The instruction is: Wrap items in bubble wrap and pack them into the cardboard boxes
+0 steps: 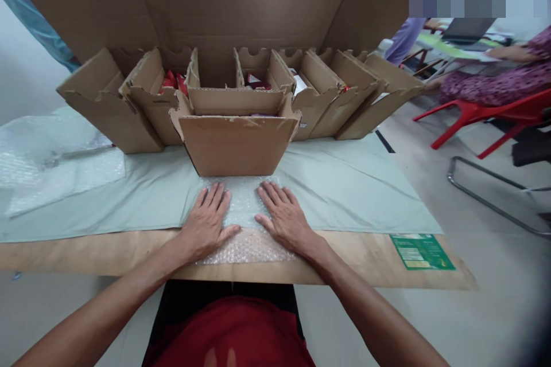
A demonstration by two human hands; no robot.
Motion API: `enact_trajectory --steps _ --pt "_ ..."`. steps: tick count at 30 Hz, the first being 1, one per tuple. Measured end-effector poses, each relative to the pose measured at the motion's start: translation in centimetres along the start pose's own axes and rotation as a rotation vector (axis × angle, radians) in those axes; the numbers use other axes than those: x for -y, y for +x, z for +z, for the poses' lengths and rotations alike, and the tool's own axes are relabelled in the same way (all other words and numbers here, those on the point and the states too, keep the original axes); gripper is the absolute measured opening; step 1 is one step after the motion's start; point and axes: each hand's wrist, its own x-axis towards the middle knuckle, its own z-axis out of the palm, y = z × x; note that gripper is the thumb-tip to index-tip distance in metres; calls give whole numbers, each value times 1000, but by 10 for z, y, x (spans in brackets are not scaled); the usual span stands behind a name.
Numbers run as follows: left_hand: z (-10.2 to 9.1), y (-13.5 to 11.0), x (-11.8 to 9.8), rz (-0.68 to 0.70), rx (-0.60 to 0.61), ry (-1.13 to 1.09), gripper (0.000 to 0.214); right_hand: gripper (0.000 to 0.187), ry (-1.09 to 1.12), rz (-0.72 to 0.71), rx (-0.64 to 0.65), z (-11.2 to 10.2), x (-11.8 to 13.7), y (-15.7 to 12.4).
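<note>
A sheet of bubble wrap (243, 212) lies flat at the table's near edge, in front of an open cardboard box (235, 140). My left hand (207, 221) rests palm down on the wrap's left part, fingers stretched out. My right hand (284, 218) lies flat on its right part, fingers spread. Neither hand grips anything. The box stands just beyond my fingertips, its flaps folded outward.
A row of open cardboard bins (146, 97) with red items stands behind the box under a big cardboard panel (241, 0). A pale green cloth (353, 189) covers the table. More bubble wrap (47, 160) lies left. A green card (420, 251) sits right. A seated person (499, 80) on a red chair is far right.
</note>
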Motion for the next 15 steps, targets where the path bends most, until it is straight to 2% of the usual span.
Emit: enact_trajectory --steps 4,8,12,15 --pt "-4 -13 8 -17 -20 -31 75 57 -43 86 -53 -3 -22 -35" --pt "-17 -30 -1 37 -39 -56 64 48 -63 132 -115 -15 -31 -63" --pt "-27 -43 -19 174 34 -58 58 40 18 134 -172 -29 -27 -60" --pt "-31 -49 -23 201 74 -62 61 35 82 114 -172 -40 -22 -47"
